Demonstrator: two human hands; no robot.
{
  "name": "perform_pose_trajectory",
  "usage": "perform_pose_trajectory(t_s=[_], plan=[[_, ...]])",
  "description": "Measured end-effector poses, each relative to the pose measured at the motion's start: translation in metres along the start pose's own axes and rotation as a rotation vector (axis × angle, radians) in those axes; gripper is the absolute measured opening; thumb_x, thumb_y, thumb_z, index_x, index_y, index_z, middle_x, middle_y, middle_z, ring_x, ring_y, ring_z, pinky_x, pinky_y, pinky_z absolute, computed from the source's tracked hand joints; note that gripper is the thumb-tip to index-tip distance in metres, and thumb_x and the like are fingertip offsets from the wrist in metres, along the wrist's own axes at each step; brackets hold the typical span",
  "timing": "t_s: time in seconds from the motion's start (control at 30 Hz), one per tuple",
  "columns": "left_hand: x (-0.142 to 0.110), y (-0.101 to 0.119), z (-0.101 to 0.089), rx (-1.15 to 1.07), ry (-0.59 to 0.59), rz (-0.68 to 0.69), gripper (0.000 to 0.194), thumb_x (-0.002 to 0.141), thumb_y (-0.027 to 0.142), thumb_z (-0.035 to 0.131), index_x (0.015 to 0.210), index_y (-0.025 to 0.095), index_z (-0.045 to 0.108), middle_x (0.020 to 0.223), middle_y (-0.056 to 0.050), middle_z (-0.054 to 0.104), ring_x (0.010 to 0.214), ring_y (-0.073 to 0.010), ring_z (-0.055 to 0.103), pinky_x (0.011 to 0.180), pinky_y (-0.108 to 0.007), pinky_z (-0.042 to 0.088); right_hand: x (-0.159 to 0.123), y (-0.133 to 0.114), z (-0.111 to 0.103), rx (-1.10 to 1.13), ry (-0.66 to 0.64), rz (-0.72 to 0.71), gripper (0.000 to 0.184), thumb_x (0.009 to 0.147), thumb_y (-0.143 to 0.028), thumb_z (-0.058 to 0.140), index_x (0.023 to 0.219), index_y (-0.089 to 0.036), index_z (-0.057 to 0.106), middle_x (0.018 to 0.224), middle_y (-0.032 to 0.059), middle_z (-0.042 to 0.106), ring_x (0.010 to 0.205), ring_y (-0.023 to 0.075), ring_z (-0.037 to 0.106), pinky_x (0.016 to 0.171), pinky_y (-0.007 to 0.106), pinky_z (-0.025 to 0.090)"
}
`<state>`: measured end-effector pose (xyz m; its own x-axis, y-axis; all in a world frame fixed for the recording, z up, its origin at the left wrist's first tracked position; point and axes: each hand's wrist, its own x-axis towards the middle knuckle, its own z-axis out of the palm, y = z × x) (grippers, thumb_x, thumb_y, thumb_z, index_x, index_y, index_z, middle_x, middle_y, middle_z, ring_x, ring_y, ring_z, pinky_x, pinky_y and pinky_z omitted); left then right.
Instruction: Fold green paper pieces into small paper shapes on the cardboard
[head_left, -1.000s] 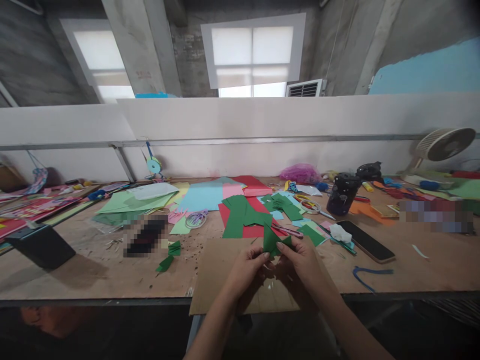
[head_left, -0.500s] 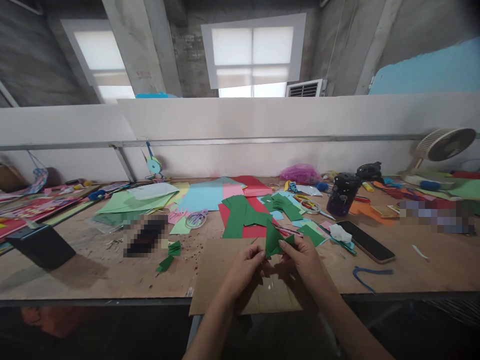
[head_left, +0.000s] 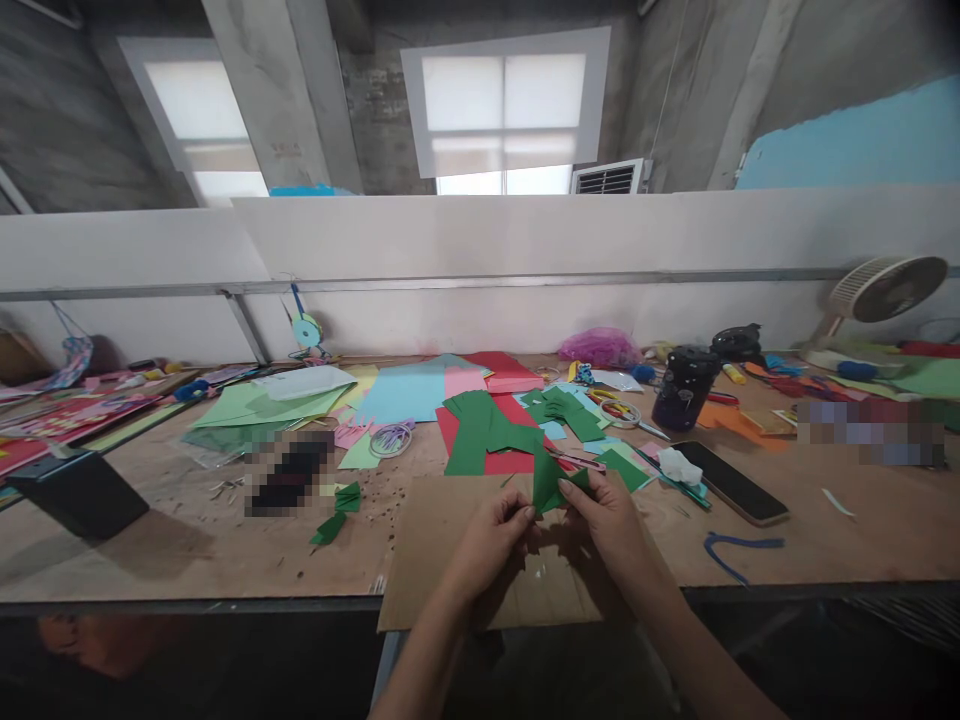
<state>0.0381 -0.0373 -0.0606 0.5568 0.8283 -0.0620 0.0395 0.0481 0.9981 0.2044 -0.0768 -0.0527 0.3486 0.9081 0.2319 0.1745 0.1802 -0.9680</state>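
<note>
A folded piece of green paper (head_left: 549,484) is held between my two hands, above a brown cardboard sheet (head_left: 427,560). My left hand (head_left: 499,535) pinches its lower left corner with thumb and forefinger. On the other side, my right hand (head_left: 606,515) grips the right part, thumb on top and fingers behind. Just beyond lie green paper strips (head_left: 471,440) on red paper (head_left: 510,462). Small folded green pieces (head_left: 347,497) rest on the table to the left.
Scissors (head_left: 622,408), a dark tumbler (head_left: 684,390), a phone (head_left: 739,485) and a blue pipe-cleaner-like strand (head_left: 742,545) lie to the right. Leftward are green sheets (head_left: 262,408) and a black box-like stand (head_left: 79,495). A fan (head_left: 889,288) stands at the far right.
Almost nothing differs. Both hands keep hold of the green paper, which has tilted very slightly; the whole view has shifted a little.
</note>
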Motion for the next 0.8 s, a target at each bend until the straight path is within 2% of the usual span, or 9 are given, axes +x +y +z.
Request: perform_pose_trajectory(t_s=[0.2,0.3,0.4,0.5,0.57,0.6,0.73,0.8], plan=[[0.0,0.002,0.003,-0.038,-0.013,0.026,0.032,0.081,0.048,0.058,0.08,0.016,0.058,0.071,-0.002,0.06,0.055,-0.0093,0.05,0.052,-0.021,0.037,0.002,0.001,-0.001,-0.068,0.013,-0.042,0.033,0.078,-0.047,0.062,0.059,-0.021,0.055,0.057,-0.0017,0.053,0.055,0.0149,0.048,0.052,0.026,0.038],[0.002,0.0,0.004,-0.084,-0.027,0.034,0.031,0.078,0.045,0.063,0.084,0.014,0.06,0.072,-0.003,0.061,0.06,-0.0104,0.054,0.055,-0.021,0.039,0.001,0.001,-0.002,-0.077,-0.022,-0.035,0.031,0.079,-0.045,0.062,0.062,-0.02,0.057,0.057,-0.0009,0.055,0.057,0.0164,0.051,0.053,0.027,0.04],[0.006,-0.003,0.005,-0.147,-0.009,0.003,0.029,0.076,0.042,0.065,0.084,0.014,0.058,0.067,-0.001,0.06,0.053,-0.0091,0.053,0.051,-0.021,0.038,0.0,-0.002,-0.001,-0.053,-0.072,-0.021,0.028,0.08,-0.042,0.061,0.064,-0.019,0.06,0.057,0.0003,0.057,0.058,0.0173,0.053,0.057,0.028,0.042],[0.006,-0.002,0.005,-0.141,0.032,-0.019,0.027,0.075,0.041,0.064,0.081,0.015,0.056,0.062,0.001,0.058,0.045,-0.0078,0.049,0.044,-0.02,0.035,0.0,-0.003,0.0,0.035,-0.09,-0.028,0.021,0.079,-0.039,0.063,0.083,-0.019,0.067,0.073,0.0028,0.064,0.062,0.0166,0.055,0.06,0.029,0.045],[0.005,0.0,0.006,-0.119,0.059,-0.028,0.027,0.074,0.041,0.064,0.077,0.016,0.054,0.06,0.001,0.058,0.042,-0.0075,0.047,0.041,-0.02,0.034,0.002,-0.001,0.0,0.125,-0.092,-0.044,0.03,0.077,-0.039,0.065,0.1,-0.021,0.065,0.089,0.0044,0.066,0.067,0.0168,0.056,0.064,0.029,0.047],[0.005,0.002,0.006,-0.112,0.072,-0.038,0.027,0.073,0.041,0.064,0.076,0.016,0.053,0.059,0.002,0.057,0.04,-0.0073,0.046,0.04,-0.02,0.034,0.002,0.0,0.0,0.156,-0.088,-0.056,0.031,0.076,-0.04,0.067,0.101,-0.021,0.064,0.093,0.0046,0.065,0.071,0.0173,0.057,0.066,0.03,0.048],[0.003,0.006,0.005,-0.133,0.091,-0.066,0.03,0.072,0.044,0.064,0.078,0.016,0.054,0.061,0.001,0.059,0.038,-0.0063,0.045,0.036,-0.018,0.032,0.004,0.006,-0.002,0.199,-0.07,-0.071,0.023,0.072,-0.04,0.072,0.081,-0.02,0.064,0.079,0.0017,0.062,0.077,0.0189,0.058,0.071,0.029,0.047],[0.004,0.006,0.004,-0.151,0.087,-0.067,0.032,0.073,0.045,0.064,0.078,0.016,0.054,0.062,0.001,0.06,0.037,-0.0059,0.045,0.035,-0.018,0.032,0.003,0.007,-0.003,0.213,-0.086,-0.055,0.022,0.072,-0.039,0.073,0.081,-0.021,0.063,0.079,0.001,0.063,0.077,0.0189,0.059,0.072,0.029,0.046]])
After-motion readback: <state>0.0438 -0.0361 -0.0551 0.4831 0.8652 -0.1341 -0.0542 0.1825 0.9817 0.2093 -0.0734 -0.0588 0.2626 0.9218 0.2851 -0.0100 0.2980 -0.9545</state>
